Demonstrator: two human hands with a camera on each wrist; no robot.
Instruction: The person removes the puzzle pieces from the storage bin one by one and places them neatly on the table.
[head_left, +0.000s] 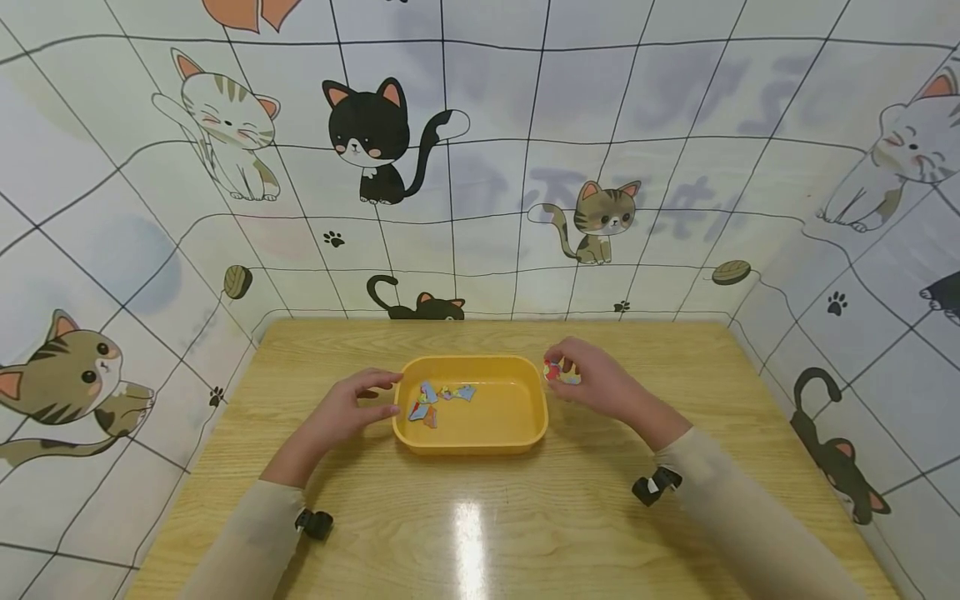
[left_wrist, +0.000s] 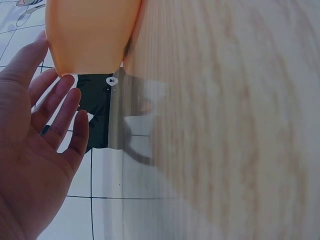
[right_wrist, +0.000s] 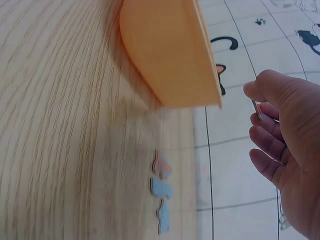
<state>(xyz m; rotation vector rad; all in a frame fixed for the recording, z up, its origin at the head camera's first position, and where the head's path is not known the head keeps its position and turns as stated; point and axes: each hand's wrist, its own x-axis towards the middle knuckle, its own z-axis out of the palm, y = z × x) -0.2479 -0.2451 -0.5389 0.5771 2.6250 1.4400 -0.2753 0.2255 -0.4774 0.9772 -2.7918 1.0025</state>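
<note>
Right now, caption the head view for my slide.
Left hand at a yellow tray of small colourful pieces; right hand pinches another piece beside it, over a wooden tabletop.

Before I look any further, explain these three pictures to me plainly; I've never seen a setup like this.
There is no machine, just a person's two bare hands, with a small camera on each wrist and one on the head. The wide picture comes from the head camera, looking forward and down; the two close, tilted ones come from the wrists.

On the wooden table stands a yellow tray with small flat coloured pieces inside. A few more pieces lie on the table beyond the tray's right end. The left hand is at the tray's left end. The right hand pinches one thin piece between thumb and finger.
</note>
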